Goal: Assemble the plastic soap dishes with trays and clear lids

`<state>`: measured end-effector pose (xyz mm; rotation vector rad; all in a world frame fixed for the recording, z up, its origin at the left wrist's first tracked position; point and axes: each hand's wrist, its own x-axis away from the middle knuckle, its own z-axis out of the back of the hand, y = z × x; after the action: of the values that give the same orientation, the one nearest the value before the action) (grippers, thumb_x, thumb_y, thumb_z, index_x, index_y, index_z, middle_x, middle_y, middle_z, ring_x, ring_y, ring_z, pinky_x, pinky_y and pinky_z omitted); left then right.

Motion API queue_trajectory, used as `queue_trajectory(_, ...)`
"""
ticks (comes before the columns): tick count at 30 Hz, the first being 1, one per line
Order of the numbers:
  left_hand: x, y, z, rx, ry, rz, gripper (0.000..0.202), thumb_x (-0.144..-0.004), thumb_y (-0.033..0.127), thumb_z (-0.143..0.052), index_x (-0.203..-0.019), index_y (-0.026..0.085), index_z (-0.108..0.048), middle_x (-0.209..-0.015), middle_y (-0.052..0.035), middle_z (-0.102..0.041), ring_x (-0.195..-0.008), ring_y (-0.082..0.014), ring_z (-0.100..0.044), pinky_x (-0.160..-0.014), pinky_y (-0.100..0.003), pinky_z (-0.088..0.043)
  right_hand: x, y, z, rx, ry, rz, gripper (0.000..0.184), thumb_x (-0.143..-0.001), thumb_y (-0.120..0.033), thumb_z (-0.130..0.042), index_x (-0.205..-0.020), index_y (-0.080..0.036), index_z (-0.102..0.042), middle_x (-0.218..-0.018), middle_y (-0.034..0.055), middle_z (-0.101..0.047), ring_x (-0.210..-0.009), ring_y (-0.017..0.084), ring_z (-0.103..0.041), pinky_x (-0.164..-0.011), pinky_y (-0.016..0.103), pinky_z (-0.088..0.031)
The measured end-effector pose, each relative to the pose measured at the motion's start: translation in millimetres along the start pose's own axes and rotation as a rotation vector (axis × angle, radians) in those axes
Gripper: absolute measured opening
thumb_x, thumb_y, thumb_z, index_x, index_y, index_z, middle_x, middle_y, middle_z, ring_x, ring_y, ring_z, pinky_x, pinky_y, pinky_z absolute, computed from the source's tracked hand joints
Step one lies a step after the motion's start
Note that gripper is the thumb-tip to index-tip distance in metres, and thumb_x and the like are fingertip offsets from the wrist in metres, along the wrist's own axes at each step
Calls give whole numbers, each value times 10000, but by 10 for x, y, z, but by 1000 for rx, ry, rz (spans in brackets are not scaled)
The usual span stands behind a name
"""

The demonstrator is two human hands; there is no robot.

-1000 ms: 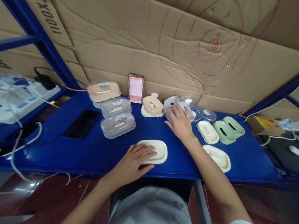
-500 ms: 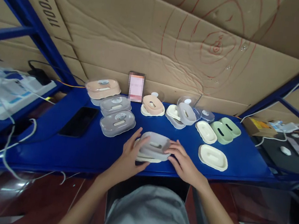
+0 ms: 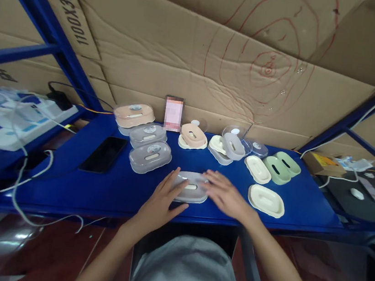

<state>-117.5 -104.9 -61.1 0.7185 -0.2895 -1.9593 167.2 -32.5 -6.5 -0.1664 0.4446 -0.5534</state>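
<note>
A grey soap dish (image 3: 191, 195) lies on the blue table between my hands, with a slot in its middle where a pale piece shows. My left hand (image 3: 162, 197) grips its left end, fingers over the top and thumb along the front. My right hand (image 3: 224, 192) rests over the right end with its fingers stretched out, slightly blurred. To the right is a cream dish base (image 3: 265, 200). Two grey soap dishes with clear lids, a nearer one (image 3: 150, 156) and a farther one (image 3: 148, 135), stand to the left.
A peach lidded dish (image 3: 134, 116) stands at the back left, near a black phone (image 3: 103, 154). Behind my hands are a peach tray (image 3: 194, 136), a grey tray (image 3: 234, 146) and green trays (image 3: 276, 170). Cardboard (image 3: 150, 52) walls the back; power strips (image 3: 34, 122) and cables lie left.
The grey tray has gone down level onto the cream piece, whose edge no longer shows in front. My right hand has moved up over its right end. The view has shifted slightly.
</note>
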Motion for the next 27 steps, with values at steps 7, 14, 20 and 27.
queue_trajectory(7, 7, 43, 47, 18, -34, 22, 584, -1036, 416, -629, -1589, 315, -471, -1794, -114, -196, -1635, -383, -267, -1269, -603, -378, -722, 1548, 867, 427, 104, -482, 504, -1009, -133, -426, -1484, -105, -590, -1512, 217, -613, -1415, 346, -542, -1141, 558, -438)
queue_trajectory(14, 10, 39, 46, 22, -39, 29, 556, -1040, 394, -623, -1575, 333, -486, -1787, -94, -224, -1633, -373, -275, -1271, -592, -388, -856, 2035, 778, 552, 91, -542, 347, -1015, -288, -542, -1273, -123, -706, -1310, 233, -674, -1235, 363, -569, -1095, 543, -381)
queue_trajectory(20, 5, 75, 108, 120, -71, 102, 695, -1035, 420, -636, -1655, 381, -325, -1798, -84, -185, -1629, -343, -297, -1281, -547, -383, -840, 1691, 773, 605, 230, -485, 369, -1058, -155, -358, -1260, -81, -657, -1361, 264, -654, -1270, 347, -596, -1095, 518, -437)
queue_trajectory(27, 21, 53, 57, 279, -24, 228, 1061, -923, 463, -796, -1705, 398, -81, -1706, -126, -367, -1577, -333, -396, -1272, -556, -378, -285, 135, 170, 534, 203, 41, 505, -1008, -24, -471, -1466, -188, -608, -1551, 165, -601, -1429, 277, -583, -1208, 480, -462)
